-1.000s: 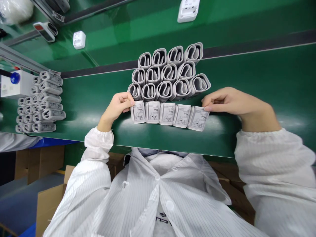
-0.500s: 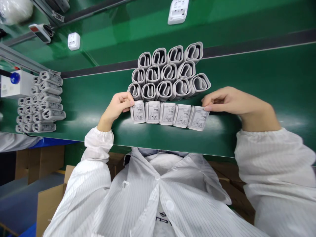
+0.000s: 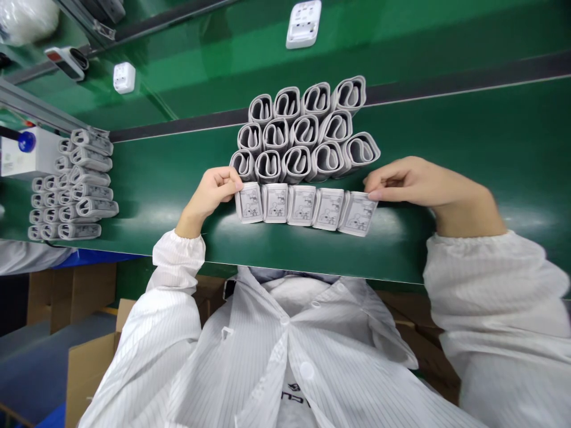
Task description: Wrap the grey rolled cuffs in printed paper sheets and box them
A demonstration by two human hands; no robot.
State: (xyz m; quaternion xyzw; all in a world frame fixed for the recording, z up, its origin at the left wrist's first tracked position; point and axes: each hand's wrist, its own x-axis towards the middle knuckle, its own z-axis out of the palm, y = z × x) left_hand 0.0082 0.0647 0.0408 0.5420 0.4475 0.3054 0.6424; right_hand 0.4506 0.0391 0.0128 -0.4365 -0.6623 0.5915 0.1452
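Several folded grey cuffs with printed faces lie side by side in a front row [image 3: 303, 205] on the green work surface. My left hand [image 3: 217, 191] pinches the upper left corner of the leftmost one. At the other end, my right hand [image 3: 401, 181] has its thumb and fingers closed at the upper right corner of the rightmost cuff [image 3: 357, 214]. Directly behind the row stand several rolled grey cuffs [image 3: 297, 161] in three rows, their coiled ends showing.
More folded cuffs [image 3: 93, 184] are stacked at the left, beside a white box [image 3: 33, 153] with a blue knob. Beyond the dark strip, two white devices [image 3: 303, 24] [image 3: 124, 78] rest on a green belt. Cardboard boxes [image 3: 89, 362] stand below the table edge.
The white devices on the far green belt have shifted to the left, along with the red-and-white device at the upper left. Both hands and the cuffs have hardly moved.
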